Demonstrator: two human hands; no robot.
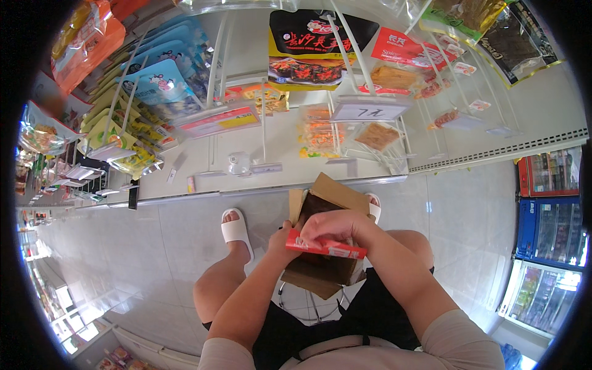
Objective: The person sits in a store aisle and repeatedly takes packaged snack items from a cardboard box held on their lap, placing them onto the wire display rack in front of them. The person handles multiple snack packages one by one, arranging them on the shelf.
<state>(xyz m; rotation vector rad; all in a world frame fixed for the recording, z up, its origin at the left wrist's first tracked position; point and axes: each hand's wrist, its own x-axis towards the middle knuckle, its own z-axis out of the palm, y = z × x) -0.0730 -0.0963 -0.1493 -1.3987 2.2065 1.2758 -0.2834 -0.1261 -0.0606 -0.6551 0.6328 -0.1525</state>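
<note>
A cardboard box (354,199) stands between my knees, its flaps folded outward. Over its opening lies a red snack packet (344,251) bearing white writing. My right hand (330,225) reaches in from the right, bent at the wrist, with its fingers closed on the packet's upper edge. At the box's left side, my left hand (281,240) meets the packet's left end. The packet and the box partly cover its fingers, so whether it grips either one cannot be made out. Inside, the box is dark, and my right hand hides much of it.
Ahead is a white shelf (286,171) with hanging wire hooks and price tags. Blue packets (159,85), a black packet (319,51) and a red packet (393,55) hang there. A metal-legged stool (312,307) shows beneath the box. Drinks coolers (550,231) stand at right.
</note>
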